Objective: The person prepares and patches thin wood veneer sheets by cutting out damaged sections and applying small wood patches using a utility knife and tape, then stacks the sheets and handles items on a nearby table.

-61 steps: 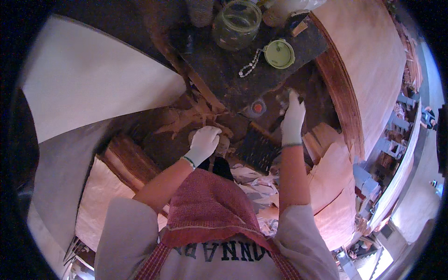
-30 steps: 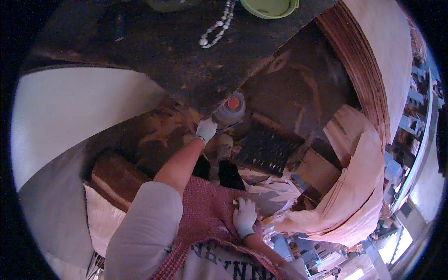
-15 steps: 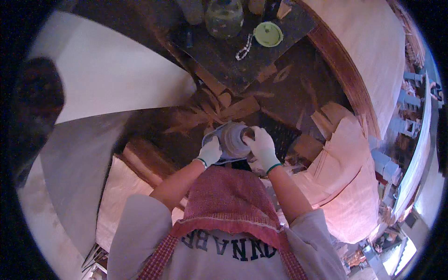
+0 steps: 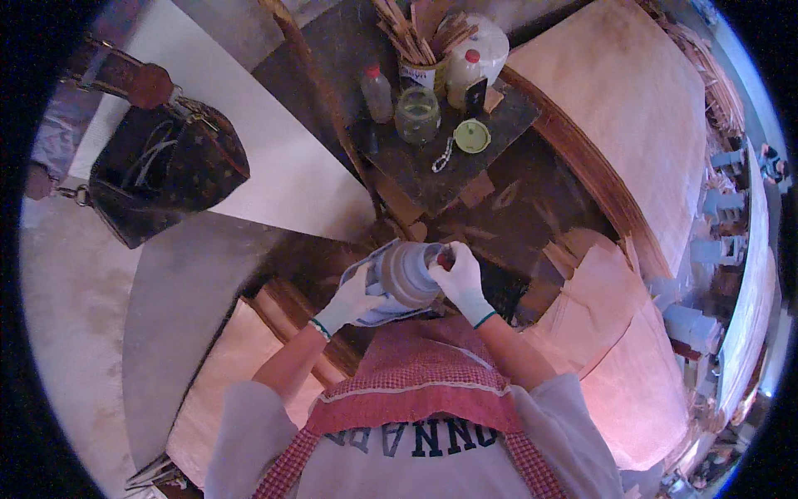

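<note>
A blue-grey plastic jug (image 4: 404,274) with a ringed, stepped top is tilted in front of my apron, its neck toward the right. Wrapped round its left side is my left hand (image 4: 346,301), in a white glove with a green cuff. My right hand (image 4: 462,281), gloved the same way, is closed at the jug's mouth. Between its thumb and fingers shows part of a small dark-red piece (image 4: 445,259), which looks like a cap. Whether that piece is seated on the mouth or apart from it, I cannot tell.
Ahead, a dark low table (image 4: 407,179) bears a glass jar (image 4: 417,116), plastic bottles, a can of wood strips (image 4: 417,76) and a green lid (image 4: 472,136). Stacked veneer sheets (image 4: 615,125) lie to the right, more beside my arms. A dark handbag (image 4: 170,166) is at the left.
My view has tilted up, bringing the handbag and more of the table into sight. Both hands stay on the jug, which now leans more to the right; the red piece shows more clearly.
</note>
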`<act>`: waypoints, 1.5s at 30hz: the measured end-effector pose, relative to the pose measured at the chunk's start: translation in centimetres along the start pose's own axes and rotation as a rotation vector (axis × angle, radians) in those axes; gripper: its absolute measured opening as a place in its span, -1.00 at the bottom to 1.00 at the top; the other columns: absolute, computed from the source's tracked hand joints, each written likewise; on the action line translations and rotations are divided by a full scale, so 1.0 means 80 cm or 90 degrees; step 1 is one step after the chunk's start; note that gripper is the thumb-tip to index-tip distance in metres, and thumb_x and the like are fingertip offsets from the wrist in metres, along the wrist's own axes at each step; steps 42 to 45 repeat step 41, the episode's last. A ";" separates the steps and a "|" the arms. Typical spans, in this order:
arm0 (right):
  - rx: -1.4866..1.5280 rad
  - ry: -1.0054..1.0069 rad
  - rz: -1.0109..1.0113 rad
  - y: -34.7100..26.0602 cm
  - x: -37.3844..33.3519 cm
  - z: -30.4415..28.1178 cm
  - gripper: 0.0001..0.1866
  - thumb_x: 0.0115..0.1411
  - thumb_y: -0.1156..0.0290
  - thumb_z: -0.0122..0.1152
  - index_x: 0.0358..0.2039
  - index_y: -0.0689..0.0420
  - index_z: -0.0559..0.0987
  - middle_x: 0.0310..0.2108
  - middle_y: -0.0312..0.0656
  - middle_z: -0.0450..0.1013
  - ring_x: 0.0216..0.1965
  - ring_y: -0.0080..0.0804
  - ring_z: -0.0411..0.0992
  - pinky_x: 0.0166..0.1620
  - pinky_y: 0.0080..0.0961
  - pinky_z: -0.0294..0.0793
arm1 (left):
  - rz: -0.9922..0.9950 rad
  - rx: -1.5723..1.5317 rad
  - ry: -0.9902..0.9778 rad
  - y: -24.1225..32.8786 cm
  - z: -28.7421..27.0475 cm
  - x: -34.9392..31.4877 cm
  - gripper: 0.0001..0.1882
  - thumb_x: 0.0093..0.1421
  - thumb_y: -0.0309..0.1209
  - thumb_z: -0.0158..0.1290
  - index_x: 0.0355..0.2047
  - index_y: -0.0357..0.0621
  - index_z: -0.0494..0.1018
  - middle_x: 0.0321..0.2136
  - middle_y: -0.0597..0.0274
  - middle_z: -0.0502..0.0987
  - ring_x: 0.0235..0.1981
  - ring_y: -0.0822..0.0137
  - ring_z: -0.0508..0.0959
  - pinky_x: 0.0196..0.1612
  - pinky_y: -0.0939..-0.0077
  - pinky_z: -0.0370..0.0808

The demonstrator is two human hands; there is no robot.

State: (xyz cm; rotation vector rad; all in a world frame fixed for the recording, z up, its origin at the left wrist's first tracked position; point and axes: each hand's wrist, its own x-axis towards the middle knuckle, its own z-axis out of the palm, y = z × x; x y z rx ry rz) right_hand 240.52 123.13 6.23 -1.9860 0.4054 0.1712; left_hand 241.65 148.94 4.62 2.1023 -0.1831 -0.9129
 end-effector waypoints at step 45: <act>0.480 0.200 0.209 0.183 -0.124 -0.083 -0.80 0.21 0.31 0.20 -0.34 0.18 0.46 -0.39 -0.23 0.52 -0.34 -0.50 0.45 -0.16 -0.48 0.45 | -0.055 0.296 0.109 0.327 -0.252 0.234 -0.67 0.04 -0.24 0.21 -0.53 -0.32 0.46 -0.71 0.10 0.48 -0.79 0.22 0.46 -0.67 0.31 0.39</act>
